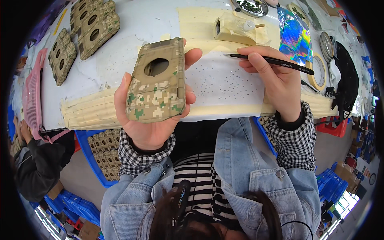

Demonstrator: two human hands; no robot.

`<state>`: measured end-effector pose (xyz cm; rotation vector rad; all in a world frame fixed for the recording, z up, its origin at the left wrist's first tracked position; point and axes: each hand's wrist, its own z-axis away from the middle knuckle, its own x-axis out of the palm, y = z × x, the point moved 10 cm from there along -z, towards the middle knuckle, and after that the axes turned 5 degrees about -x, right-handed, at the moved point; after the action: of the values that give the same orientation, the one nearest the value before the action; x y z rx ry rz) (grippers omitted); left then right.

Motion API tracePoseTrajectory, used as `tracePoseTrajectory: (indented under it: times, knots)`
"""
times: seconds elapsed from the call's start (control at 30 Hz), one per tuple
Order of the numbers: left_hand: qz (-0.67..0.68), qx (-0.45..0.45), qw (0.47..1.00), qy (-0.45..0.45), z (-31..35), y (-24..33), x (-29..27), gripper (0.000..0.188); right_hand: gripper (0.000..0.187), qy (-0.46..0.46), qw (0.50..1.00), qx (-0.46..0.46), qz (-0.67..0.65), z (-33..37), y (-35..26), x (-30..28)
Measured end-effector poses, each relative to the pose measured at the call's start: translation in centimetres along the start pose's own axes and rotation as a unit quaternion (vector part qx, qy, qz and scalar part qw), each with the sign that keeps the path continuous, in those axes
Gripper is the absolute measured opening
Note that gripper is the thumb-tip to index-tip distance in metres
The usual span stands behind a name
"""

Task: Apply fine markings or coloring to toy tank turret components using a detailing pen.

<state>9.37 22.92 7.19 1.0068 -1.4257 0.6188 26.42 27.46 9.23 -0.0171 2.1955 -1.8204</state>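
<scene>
My left hand (149, 134) grips a tan and green camouflage casing (156, 94) with a round hole in its upper half. The casing is tilted up above the table's near edge, fingers around its sides. Between the thumb and fingers of my right hand (283, 90) are black tweezers (288, 65), their points aimed left and apart from the casing. Below the tweezers lies a white sheet (208, 106) with many tiny dark specks scattered over it. Whether the tweezer tips hold anything is too small to tell.
More camouflage casings (98, 34) lie at the table's far left. A tape-covered box (234, 34), a metal dish (262, 12), a shiny bag (294, 36) and a tape roll (319, 72) sit far right. A blue crate (86, 150) of casings stands below, near a co-worker's dark sleeve (40, 168).
</scene>
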Motion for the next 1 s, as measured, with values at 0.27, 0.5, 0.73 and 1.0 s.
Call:
tracePoseTrajectory:
  times: [0.27,0.5,0.73,1.0]
  knots:
    - [0.004,0.001,1.0,0.012,-0.1,0.0,-0.1,0.08,0.02,0.004,1.0,-0.001,-0.001,0.0,-0.1,0.0]
    - [-0.002,0.016,1.0,0.011,-0.1,0.2,0.0,0.075,0.022,0.007,1.0,0.002,-0.017,-0.1,0.0,-0.3]
    - [-0.061,0.024,0.998,-0.025,0.0,-0.7,1.5,0.07,0.027,0.024,0.999,0.012,-0.047,0.3,-1.8,-0.9]
    - [-0.012,-0.028,0.999,-0.01,0.3,-2.6,1.5,0.076,0.039,-0.019,0.985,0.082,-0.15,-0.1,-1.8,0.3]
